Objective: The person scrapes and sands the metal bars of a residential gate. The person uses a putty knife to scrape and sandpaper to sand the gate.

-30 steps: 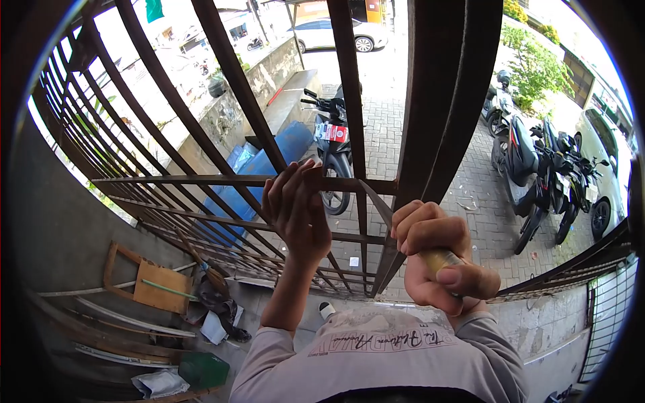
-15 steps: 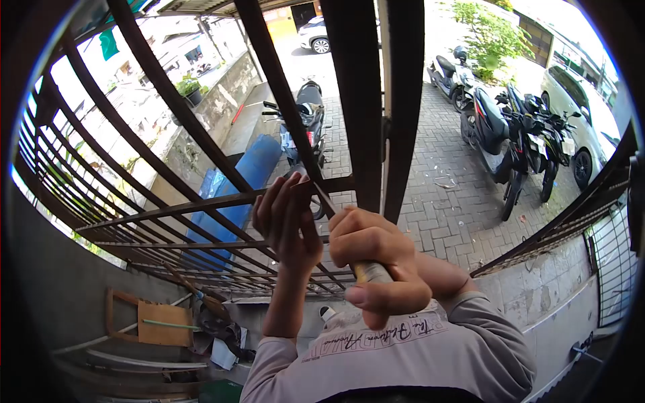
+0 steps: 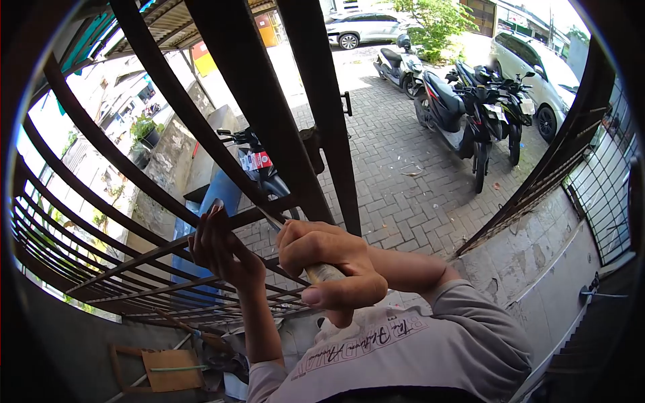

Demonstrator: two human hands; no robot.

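My right hand [image 3: 332, 262] is wrapped in a fist around a hand tool with a pale, yellowish handle [image 3: 324, 273]. The tool's thin metal blade [image 3: 270, 218] points up and left past the knuckles, close to the crossbar of a dark metal gate [image 3: 265, 209]. My left hand [image 3: 228, 252] is raised left of the blade, its fingers stretched upward at the crossbar and overlapping it in this view. Nothing shows in the left fingers, though they are in shadow.
Beyond the bars, several motorbikes [image 3: 450, 107] and a white car [image 3: 537, 74] are parked on grey paving [image 3: 396, 195]. A blue roll [image 3: 218, 201] lies behind the gate. A wooden frame with a brown panel [image 3: 171, 369] leans at the lower left.
The view has swung right, so the gate and both hands appear farther left. The blade still points up and left from my right fist, and the left hand stays beside the crossbar.
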